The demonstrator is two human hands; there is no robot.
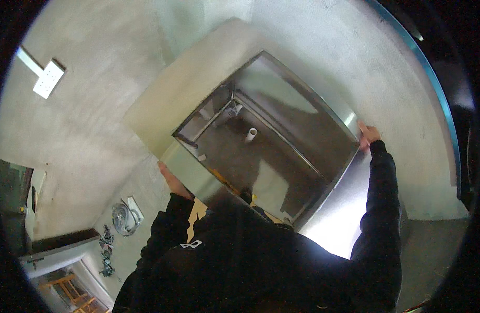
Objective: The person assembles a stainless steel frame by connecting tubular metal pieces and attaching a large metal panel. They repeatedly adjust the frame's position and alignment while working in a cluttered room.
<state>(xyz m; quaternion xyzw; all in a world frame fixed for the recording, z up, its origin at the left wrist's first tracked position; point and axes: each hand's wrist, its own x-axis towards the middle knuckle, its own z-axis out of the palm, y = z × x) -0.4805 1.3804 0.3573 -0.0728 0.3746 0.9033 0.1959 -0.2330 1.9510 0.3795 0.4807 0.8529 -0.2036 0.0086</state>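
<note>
A large rectangular metal cabinet frame (331, 112), with shiny steel sides and an open middle, stands tilted across the view in front of my body. My left hand (173, 180) grips its left side, the thumb showing along the edge and the other fingers hidden. At the far right side, my right hand (369, 134) is closed round the edge near a corner. Through the opening I see the dark floor and a short white pipe (251, 135) sticking up. A thin inner rail (282, 131) runs across below the rim.
A white power socket block (49, 79) is on the wall at the upper left. Lower left, a coil of cable (125, 217) lies beside crumpled dark scraps (107, 250). A wooden frame (70, 292) shows beyond an opening. Blue edging (442, 99) curves along the right.
</note>
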